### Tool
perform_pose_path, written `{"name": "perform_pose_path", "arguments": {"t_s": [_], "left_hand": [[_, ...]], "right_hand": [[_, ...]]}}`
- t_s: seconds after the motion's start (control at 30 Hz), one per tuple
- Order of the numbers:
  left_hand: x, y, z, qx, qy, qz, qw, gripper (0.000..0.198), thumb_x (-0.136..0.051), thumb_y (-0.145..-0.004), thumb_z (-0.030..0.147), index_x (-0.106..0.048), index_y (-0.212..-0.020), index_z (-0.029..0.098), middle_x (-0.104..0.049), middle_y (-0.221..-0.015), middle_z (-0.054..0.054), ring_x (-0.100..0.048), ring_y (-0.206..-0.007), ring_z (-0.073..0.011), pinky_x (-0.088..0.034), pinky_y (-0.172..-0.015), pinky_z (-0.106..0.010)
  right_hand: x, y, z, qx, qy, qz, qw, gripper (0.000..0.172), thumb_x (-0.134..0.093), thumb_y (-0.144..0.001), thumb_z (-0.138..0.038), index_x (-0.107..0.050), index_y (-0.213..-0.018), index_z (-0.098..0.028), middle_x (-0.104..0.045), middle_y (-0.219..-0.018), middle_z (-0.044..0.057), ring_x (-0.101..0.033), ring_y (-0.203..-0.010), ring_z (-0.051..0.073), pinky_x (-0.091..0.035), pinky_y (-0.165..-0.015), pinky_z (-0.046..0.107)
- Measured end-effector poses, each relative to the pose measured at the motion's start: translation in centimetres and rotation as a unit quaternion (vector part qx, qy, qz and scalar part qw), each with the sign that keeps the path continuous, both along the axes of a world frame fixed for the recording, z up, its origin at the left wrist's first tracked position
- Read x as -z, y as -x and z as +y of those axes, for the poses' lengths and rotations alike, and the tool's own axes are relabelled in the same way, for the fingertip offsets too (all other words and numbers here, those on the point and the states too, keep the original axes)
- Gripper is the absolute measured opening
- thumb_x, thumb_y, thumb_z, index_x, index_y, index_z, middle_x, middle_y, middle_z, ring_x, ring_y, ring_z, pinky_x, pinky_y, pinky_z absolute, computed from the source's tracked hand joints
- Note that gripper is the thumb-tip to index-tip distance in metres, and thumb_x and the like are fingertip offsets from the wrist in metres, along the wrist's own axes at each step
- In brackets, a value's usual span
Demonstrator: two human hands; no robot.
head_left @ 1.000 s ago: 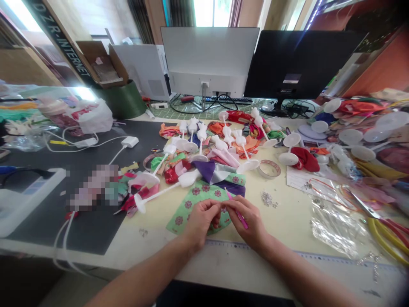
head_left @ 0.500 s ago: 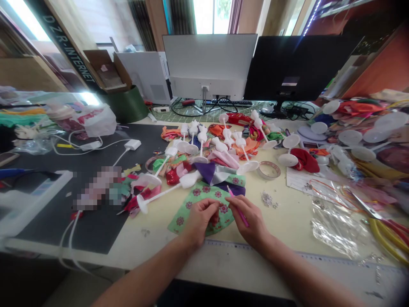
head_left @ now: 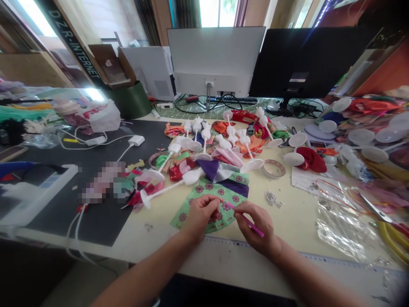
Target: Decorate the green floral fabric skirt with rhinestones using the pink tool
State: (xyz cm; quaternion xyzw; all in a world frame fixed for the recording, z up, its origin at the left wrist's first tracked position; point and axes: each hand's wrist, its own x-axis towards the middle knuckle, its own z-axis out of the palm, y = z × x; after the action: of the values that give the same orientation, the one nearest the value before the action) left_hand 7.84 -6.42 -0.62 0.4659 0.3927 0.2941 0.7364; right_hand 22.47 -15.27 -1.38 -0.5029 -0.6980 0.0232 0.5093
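A green fabric piece with pink flowers (head_left: 204, 197) lies flat on the cream table (head_left: 294, 221) near its front edge. My left hand (head_left: 201, 215) rests on it with thumb and fingers pinched together; what they pinch is too small to make out. My right hand (head_left: 257, 226) is closed around a thin pink stick-like tool (head_left: 246, 220), whose tip points left toward my left fingertips, over the fabric. Just beyond the fabric lie a purple and white cloth (head_left: 213, 169) and a white plastic doll stand (head_left: 169, 185).
Several white doll stands and coloured fabric scraps (head_left: 223, 140) crowd the table's middle. A tape roll (head_left: 274, 169), small silver beads (head_left: 271, 198) and clear plastic bags (head_left: 341, 226) lie to the right. Two monitors (head_left: 217, 59) stand at the back. A black mat with white cables (head_left: 96, 179) covers the left.
My right hand has tilted the pink tool flatter, its tip now pointing left at my left fingers. Both hands stay over the green fabric. The view has shifted slightly.
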Motion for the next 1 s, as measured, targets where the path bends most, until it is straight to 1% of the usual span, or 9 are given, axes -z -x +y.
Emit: {"name": "perform_pose_path", "arguments": {"t_s": [0.27, 0.5, 0.77, 0.83, 0.87, 0.93, 1.0], "left_hand": [[0.0, -0.1, 0.0, -0.008, 0.003, -0.014, 1.0, 0.019, -0.065, -0.071, 0.032, -0.063, -0.074, 0.012, -0.047, -0.053, 0.004, -0.039, -0.048, -0.0056, -0.032, -0.045, -0.018], [0.2, 0.0, 0.0, 0.006, 0.007, -0.009, 1.0, 0.019, -0.065, -0.073, 0.032, -0.063, -0.074, 0.013, -0.047, -0.052, 0.004, -0.039, -0.047, -0.0055, -0.032, -0.046, -0.017], [0.2, -0.2, 0.2, -0.002, 0.0, -0.004, 1.0, 0.018, -0.065, -0.073, 0.031, -0.062, -0.073, 0.014, -0.047, -0.053, 0.005, -0.039, -0.047, -0.0056, -0.032, -0.045, -0.018], [0.1, 0.0, 0.4, -0.019, -0.027, 0.015, 0.999, 0.017, -0.063, -0.074, 0.031, -0.063, -0.075, 0.014, -0.047, -0.054, 0.005, -0.04, -0.048, -0.0062, -0.033, -0.046, -0.018], [0.0, 0.3, 0.5, -0.031, -0.053, 0.032, 0.998, 0.017, -0.063, -0.075, 0.032, -0.064, -0.076, 0.014, -0.048, -0.055, 0.005, -0.042, -0.048, -0.0068, -0.035, -0.047, -0.019], [-0.2, 1.3, 0.7, -0.044, -0.129, 0.076, 0.988, 0.017, -0.06, -0.077, 0.032, -0.065, -0.077, 0.015, -0.053, -0.058, 0.003, -0.047, -0.052, -0.0087, -0.039, -0.051, -0.021], [-0.4, 2.7, 0.6, -0.036, -0.223, 0.131, 0.965, 0.017, -0.057, -0.081, 0.03, -0.065, -0.077, 0.016, -0.061, -0.065, -0.001, -0.054, -0.058, -0.0114, -0.043, -0.055, -0.023]], "right_hand": [[-0.3, 0.1, 0.1, -0.003, -0.002, -0.002, 1.0, 0.024, -0.054, -0.081, -0.002, -0.053, -0.098, -0.019, -0.059, -0.075, 0.002, -0.054, -0.065, 0.014, -0.046, -0.059, 0.028], [-0.2, 0.2, 0.1, -0.019, 0.004, 0.0, 1.0, 0.025, -0.053, -0.081, -0.002, -0.052, -0.099, -0.019, -0.059, -0.074, 0.002, -0.053, -0.064, 0.014, -0.045, -0.058, 0.028], [-0.3, 0.1, 0.0, -0.013, -0.01, 0.0, 1.0, 0.026, -0.054, -0.08, 0.0, -0.054, -0.099, -0.018, -0.059, -0.074, 0.003, -0.054, -0.065, 0.014, -0.046, -0.059, 0.028], [-0.4, 0.1, -0.2, -0.012, -0.012, 0.004, 1.0, 0.027, -0.055, -0.08, -0.001, -0.055, -0.099, -0.019, -0.059, -0.075, 0.003, -0.056, -0.066, 0.014, -0.047, -0.059, 0.028], [-0.4, 0.1, -0.3, -0.012, -0.013, 0.007, 1.0, 0.026, -0.055, -0.08, -0.001, -0.055, -0.099, -0.019, -0.059, -0.074, 0.002, -0.056, -0.066, 0.014, -0.047, -0.059, 0.028], [-0.5, 0.1, -0.6, -0.013, -0.005, 0.015, 1.0, 0.025, -0.055, -0.08, -0.002, -0.055, -0.098, -0.019, -0.059, -0.074, 0.002, -0.057, -0.066, 0.014, -0.047, -0.059, 0.027], [-0.5, 0.2, -0.8, -0.019, 0.02, 0.028, 0.999, 0.022, -0.054, -0.082, -0.004, -0.055, -0.096, -0.02, -0.06, -0.073, 0.001, -0.058, -0.065, 0.013, -0.047, -0.059, 0.026]]}}
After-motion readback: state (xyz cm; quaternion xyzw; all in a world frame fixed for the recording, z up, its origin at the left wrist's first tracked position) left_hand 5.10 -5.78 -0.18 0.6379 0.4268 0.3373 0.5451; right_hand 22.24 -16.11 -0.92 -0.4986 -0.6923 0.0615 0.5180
